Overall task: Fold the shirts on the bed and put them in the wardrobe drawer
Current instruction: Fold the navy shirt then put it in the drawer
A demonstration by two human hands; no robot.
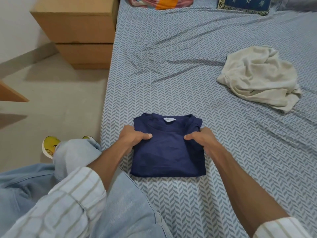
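Observation:
A navy blue shirt (167, 155) lies folded into a neat rectangle near the bed's left edge, collar and white label facing away from me. My left hand (135, 136) grips its left side, thumb on top and fingers tucked under. My right hand (200, 137) grips the right side the same way. A crumpled off-white shirt (259, 78) lies unfolded further right on the bed (171, 57), which has a blue-and-white leaf-pattern sheet.
A brown wooden drawer unit (78, 31) stands on the floor beside the bed's left side. A wooden corner (10, 93) juts in at the far left. Colourful bedding (161, 2) and a blue pillow (245, 5) lie at the head. My knee rests at the bed's edge.

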